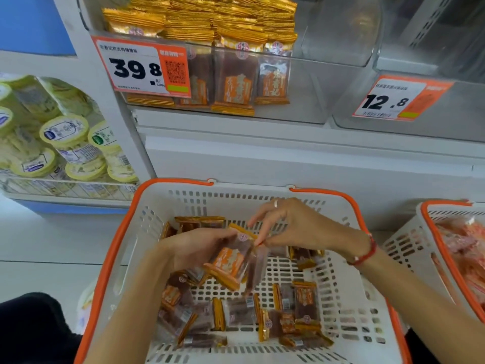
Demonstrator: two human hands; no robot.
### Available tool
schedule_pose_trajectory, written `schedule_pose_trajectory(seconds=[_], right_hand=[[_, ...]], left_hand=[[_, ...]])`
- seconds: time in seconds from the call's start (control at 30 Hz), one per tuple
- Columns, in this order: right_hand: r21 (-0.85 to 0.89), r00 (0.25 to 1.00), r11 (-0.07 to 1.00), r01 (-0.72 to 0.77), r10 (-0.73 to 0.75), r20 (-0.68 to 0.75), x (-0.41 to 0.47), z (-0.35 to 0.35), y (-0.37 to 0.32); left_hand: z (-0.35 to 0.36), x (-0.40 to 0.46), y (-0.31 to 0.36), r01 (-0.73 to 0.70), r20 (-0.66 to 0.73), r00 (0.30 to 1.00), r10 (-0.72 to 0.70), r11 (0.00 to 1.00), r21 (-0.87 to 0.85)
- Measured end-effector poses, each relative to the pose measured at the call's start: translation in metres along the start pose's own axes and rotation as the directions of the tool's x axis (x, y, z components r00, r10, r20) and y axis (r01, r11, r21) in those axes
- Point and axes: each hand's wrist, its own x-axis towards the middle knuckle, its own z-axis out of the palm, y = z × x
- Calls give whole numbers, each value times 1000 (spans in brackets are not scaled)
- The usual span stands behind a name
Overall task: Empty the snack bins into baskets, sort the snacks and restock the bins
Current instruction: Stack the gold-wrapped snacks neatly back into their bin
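While both hands are working over the white basket [147, 232], the L hand [194, 248] is gripping a small stack of snack packs [228, 264], fingers curled round it, held above the basket floor approx mid-basket. R hand [296, 227] is reaching in from the right; thumb & forefinger are pinching the gold top edge of the stack's upper pack, other fingers spreading apart above. Ring [275, 204] is showing on one R finger, red cord bracelet [366, 254] on R wrist.

Loose packs [301, 303] are lying scattered on the basket floor, mostly near side & right, a few along the far wall. Basket w/ orange handles is sitting just below the shelf.

Above, clear bin [301, 82] is holding same packs, stacked at its left & middle; tag [141, 67] reading 39.8 is hanging on its front. Next bin to the right [446, 122] is carrying tag 12.8 [393, 101]; contents can't tell. 2nd basket [409, 240] at far right is holding pinkish packs [462, 248]. Green-lidded tubs [65, 132] are stacking up on left shelf.
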Motion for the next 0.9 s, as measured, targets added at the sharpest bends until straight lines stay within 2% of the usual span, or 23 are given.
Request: schedule_pose_trajectory(seconds=[0.07,0.1,0.2,0.23,0.27,0.33,0.4,0.47,0.53,0.6,0.7,0.77,0.83,0.9], right_hand=[[-53,996,998,28,-32,-84,1,6,8],[-72,992,996,48,-56,-115,0,7,8],[-123,990,987,101,-112,-82,-3,3,-11],[-101,993,990,102,-107,-52,-4,-1,-20],[-60,994,993,102,-104,-31,-5,-6,-29],[58,994,993,104,-102,-29,-4,-13,-42],[129,993,987,101,-93,-66,-2,-16,-48],[175,990,982,74,-51,-128,2,-16,-44],[365,981,930,33,39,-189,6,-17,-36],[525,967,851,17,120,-225,8,-19,-29],[434,962,900,-25,139,-233,9,-19,-25],[336,960,941,-41,130,-247,11,-19,-30],[285,935,959,6,95,-341,15,-18,-37],[248,874,967,58,71,-480,20,-14,-45]], left_hand=[[1,5,-1,-41,-129,991,36,998,-41],[1,6,-1,-66,-202,977,65,998,-1],[-3,7,4,-159,-367,893,260,946,282],[-4,5,8,-181,-391,872,295,936,303],[-7,5,10,-209,-386,866,318,931,299],[-10,2,14,-227,-336,898,283,954,197],[-9,-4,18,-242,-241,937,253,967,74],[-1,-9,23,-212,-178,960,216,976,43],[8,-11,26,-196,-130,970,203,978,64],[15,-13,29,-193,-150,968,201,979,69],[21,-15,35,-174,-280,943,179,984,41],[25,-19,40,-198,-274,940,201,979,39],[28,-21,42,-276,-268,922,281,959,57],[33,-21,44,-368,-315,873,371,927,72]])
